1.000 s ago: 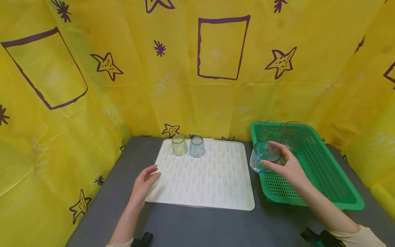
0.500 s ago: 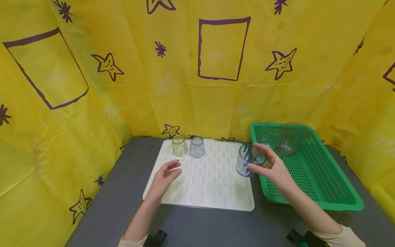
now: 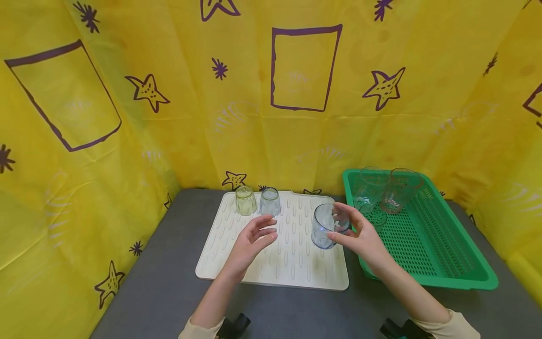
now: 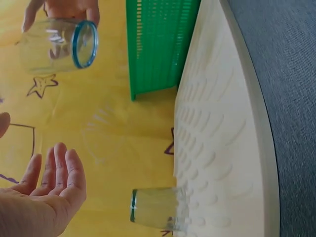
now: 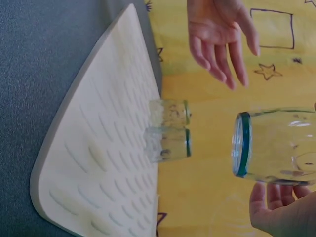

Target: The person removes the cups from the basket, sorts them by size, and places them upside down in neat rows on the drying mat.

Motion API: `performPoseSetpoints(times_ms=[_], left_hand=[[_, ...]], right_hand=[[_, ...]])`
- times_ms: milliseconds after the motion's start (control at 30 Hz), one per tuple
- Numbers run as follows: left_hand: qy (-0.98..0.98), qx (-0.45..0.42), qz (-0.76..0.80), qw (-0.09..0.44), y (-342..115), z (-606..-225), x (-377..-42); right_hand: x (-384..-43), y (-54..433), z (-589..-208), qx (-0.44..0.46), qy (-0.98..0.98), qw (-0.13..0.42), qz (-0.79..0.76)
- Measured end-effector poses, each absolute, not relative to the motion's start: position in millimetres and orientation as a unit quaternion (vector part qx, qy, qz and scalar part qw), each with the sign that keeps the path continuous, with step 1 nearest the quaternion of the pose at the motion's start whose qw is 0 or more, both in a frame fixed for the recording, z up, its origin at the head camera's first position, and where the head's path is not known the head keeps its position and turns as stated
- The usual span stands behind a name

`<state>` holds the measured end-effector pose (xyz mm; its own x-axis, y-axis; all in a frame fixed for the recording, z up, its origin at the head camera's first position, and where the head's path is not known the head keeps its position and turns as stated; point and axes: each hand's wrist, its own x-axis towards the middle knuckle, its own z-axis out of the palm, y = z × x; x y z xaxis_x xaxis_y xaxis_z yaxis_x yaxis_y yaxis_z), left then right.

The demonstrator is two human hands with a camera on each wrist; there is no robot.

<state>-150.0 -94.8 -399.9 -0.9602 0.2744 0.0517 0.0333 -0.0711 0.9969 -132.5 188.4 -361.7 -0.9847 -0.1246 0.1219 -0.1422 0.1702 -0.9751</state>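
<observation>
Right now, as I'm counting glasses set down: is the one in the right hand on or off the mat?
Off: in both wrist views, yellow backdrop shows between the held glass and the white mat.

Yellow cloth: creased, hung as walling beyond left hand and right hand, continuing outward past each. Purple print: four-sided outline, high, between hands; starfish, up and left of left hand; spiky burst, above left hand. Shell-like mark: pale, beyond left hand. Tabletop: dark grey, below both hands. Light: even.
</observation>
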Motion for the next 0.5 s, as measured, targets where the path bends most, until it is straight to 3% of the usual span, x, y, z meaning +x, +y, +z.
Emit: performPoseSetpoints(times_ms=[500], left_hand=[[0.664,0.186,0.712,0.130,-69,-397,-146]], right_hand=[[-134,174,-374,0.137,-0.769,-0.007,0.624]])
